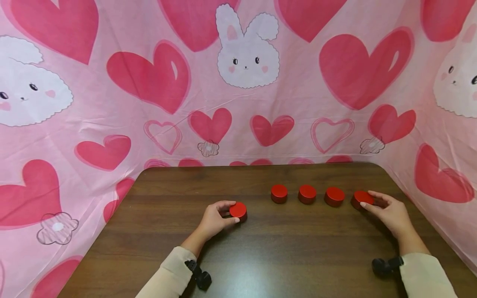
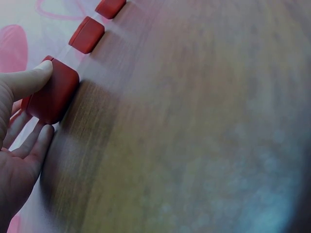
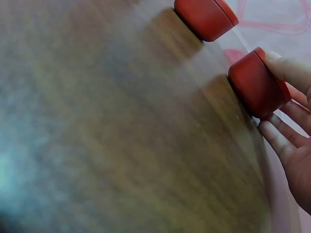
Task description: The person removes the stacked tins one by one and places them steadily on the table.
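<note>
In the head view, my left hand (image 1: 217, 218) holds a small round red lidded box (image 1: 238, 210) between thumb and fingers, left of the row. The left wrist view shows the thumb at the lid edge of that box (image 2: 57, 92) and fingers around its far side. My right hand (image 1: 391, 214) grips another such box (image 1: 360, 199) at the row's right end. Its thumb lies by the lid seam of this box (image 3: 257, 85) in the right wrist view. Between the hands stand three matching boxes, a left one (image 1: 279, 193), a middle one (image 1: 307, 194) and a right one (image 1: 334, 196).
The boxes stand on a brown wood-grain table (image 1: 261, 256) with rounded far corners. Behind and beside it hangs a pink cloth (image 1: 246, 99) printed with hearts and rabbits. Black wrist cameras, one on the left cuff (image 1: 201, 276) and one on the right (image 1: 385, 267), sit low over the tabletop.
</note>
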{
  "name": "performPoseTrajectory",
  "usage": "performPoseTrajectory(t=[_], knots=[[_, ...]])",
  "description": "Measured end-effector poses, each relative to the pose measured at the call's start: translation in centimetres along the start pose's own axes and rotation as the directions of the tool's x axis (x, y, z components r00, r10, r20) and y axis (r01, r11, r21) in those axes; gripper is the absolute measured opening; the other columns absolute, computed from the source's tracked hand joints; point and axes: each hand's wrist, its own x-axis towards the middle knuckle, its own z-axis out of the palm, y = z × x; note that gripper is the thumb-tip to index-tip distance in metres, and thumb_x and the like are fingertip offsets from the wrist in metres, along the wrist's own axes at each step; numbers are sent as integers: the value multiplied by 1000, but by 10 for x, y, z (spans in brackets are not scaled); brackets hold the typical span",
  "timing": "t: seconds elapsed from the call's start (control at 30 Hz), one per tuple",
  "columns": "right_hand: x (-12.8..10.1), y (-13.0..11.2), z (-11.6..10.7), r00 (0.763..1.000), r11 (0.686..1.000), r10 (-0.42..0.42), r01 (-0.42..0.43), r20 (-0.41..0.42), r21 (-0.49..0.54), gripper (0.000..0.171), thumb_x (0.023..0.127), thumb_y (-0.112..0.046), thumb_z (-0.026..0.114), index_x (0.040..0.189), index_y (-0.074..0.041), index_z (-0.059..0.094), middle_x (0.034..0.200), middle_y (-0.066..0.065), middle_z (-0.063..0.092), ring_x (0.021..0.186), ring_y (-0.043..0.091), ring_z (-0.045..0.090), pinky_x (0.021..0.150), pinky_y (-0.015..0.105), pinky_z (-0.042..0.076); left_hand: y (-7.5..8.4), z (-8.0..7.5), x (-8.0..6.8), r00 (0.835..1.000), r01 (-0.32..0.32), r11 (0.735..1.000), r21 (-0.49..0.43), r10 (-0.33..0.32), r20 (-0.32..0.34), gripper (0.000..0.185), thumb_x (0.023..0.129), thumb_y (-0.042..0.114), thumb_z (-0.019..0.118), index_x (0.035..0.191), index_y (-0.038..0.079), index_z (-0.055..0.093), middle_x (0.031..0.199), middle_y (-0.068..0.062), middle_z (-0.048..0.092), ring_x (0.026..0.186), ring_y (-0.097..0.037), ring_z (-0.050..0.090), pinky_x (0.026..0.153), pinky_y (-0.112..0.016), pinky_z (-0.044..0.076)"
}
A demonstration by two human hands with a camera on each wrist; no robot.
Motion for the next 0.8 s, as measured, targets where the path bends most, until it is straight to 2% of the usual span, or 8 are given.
performPoseTrajectory(t=[0.13, 0.27, 0.37, 0.43, 0.5, 0.6, 0.63, 0.8], knots=[[4, -2, 1, 1000, 1000, 11, -10, 21, -22, 66, 86, -35, 76, 131, 7, 54, 121, 26, 60, 81, -17, 45, 64, 7, 45, 0, 0, -1, 1000, 2, 1000, 1, -2, -4, 51, 73, 12, 87, 120, 6, 68, 116, -11, 68, 96, -22, 68, 85, -34, 56], [7, -3, 0, 999, 1000, 14, -13, 48, -19, 67, 85, -34, 76, 132, 8, 53, 117, 17, 63, 82, -17, 45, 65, 7, 45, 0, 0, -1, 1000, -3, 1000, 7, 3, -11, 51, 73, 12, 87, 120, 5, 68, 114, -11, 69, 94, -22, 68, 83, -33, 56], [9, -4, -2, 997, 999, 13, -11, 77, -33, 67, 87, -34, 75, 133, 9, 51, 121, 23, 62, 86, -13, 46, 66, 7, 44, 2, 1, 0, 1000, -15, 1000, 7, 16, -15, 51, 73, 11, 86, 120, 3, 68, 113, -13, 69, 93, -23, 68, 82, -34, 57], [10, -5, -3, 995, 999, 16, -11, 100, -48, 68, 88, -35, 73, 134, 8, 50, 128, 34, 54, 94, 1, 55, 65, 7, 42, 3, 1, 0, 1000, -10, 1000, 2, 10, -18, 50, 73, 10, 86, 119, 2, 68, 113, -13, 69, 92, -23, 68, 82, -34, 57], [11, -6, -3, 993, 998, 20, -13, 116, -62, 68, 89, -36, 72, 135, 9, 49, 130, 37, 50, 102, 23, 58, 65, 7, 41, 3, 2, 1, 1000, -4, 1000, -1, 4, -21, 50, 73, 8, 86, 119, 1, 68, 113, -14, 69, 92, -24, 68, 82, -35, 57], [11, -7, -5, 991, 996, 20, -8, 134, -89, 68, 90, -37, 71, 136, 8, 49, 130, 39, 48, 113, 49, 49, 65, 8, 39, 5, 4, 2, 1000, 7, 1000, -8, -7, -25, 50, 73, 6, 85, 119, -1, 67, 112, -16, 69, 91, -25, 68, 81, -36, 57], [11, -7, -5, 991, 995, 19, -6, 135, -98, 68, 90, -37, 71, 136, 8, 49, 130, 39, 48, 114, 50, 49, 65, 9, 39, 11, 4, 1, 1000, 5, 1000, -8, -5, -23, 49, 74, 4, 85, 119, -2, 66, 112, -17, 69, 91, -27, 68, 81, -38, 57], [12, -8, -5, 990, 994, 13, 3, 141, -112, 67, 90, -37, 71, 135, 8, 50, 130, 38, 49, 115, 51, 48, 65, 9, 39, 14, 8, 4, 1000, -1, 1000, 5, 1, -19, 49, 73, 5, 85, 118, -2, 67, 111, -16, 69, 91, -25, 69, 81, -37, 57]])
